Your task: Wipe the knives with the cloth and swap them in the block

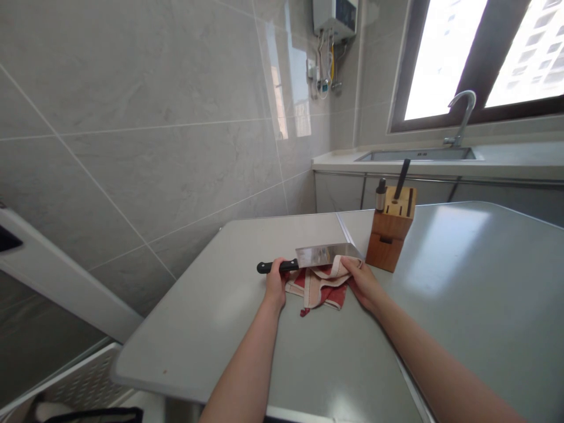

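Observation:
A cleaver [324,255] with a broad shiny blade and a black riveted handle lies sideways in front of me, its blade pointing right. My left hand [276,280] is closed around the handle. A red and cream striped towel [324,288] hangs in folds under and over the blade's lower edge, down to the tabletop. My right hand [359,278] pinches the towel near the blade's far end. Just beyond that hand stands a wooden knife block [390,232], which holds a black-handled knife [402,178] and another dark-handled tool [380,194].
The grey table [211,329] has a seam running across it. Behind it are a counter with a sink [418,154] and a curved faucet [462,114]. A water heater [335,17] hangs on the tiled wall. A white perforated basket [88,376] sits at lower left.

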Demonstrator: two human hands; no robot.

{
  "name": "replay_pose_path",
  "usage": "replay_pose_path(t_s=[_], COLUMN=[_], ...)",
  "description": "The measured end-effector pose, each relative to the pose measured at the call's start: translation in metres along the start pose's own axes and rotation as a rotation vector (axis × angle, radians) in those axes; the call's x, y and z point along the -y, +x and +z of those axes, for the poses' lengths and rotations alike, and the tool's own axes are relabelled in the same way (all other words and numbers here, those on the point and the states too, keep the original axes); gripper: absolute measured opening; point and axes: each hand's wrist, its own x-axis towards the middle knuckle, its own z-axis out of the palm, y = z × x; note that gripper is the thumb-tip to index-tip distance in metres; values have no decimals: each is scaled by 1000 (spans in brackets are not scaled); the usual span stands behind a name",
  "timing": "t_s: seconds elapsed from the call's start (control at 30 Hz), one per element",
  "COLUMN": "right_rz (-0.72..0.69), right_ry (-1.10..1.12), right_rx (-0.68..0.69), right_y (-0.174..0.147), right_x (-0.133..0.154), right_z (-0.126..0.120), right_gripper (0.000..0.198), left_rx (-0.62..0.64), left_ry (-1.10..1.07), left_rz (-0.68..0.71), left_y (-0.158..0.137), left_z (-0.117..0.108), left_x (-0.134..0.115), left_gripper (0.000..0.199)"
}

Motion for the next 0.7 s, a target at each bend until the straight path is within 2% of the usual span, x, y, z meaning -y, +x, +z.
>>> replay_pose_path(t_s=[0.4, 0.7], right_rz=[10, -6], right_ry=[-17, -77], right_rx=[-20, 31], right_y=[-1, -3], right_x=[2, 2], right_z=[1, 1], right_gripper=[24, 25], left_rx=[1, -6], left_ry=[18, 19], left_rz=[-6, -10], left_y=[-2, -2], left_z=[1, 1], left_x=[-2, -2], left_gripper=[20, 19])
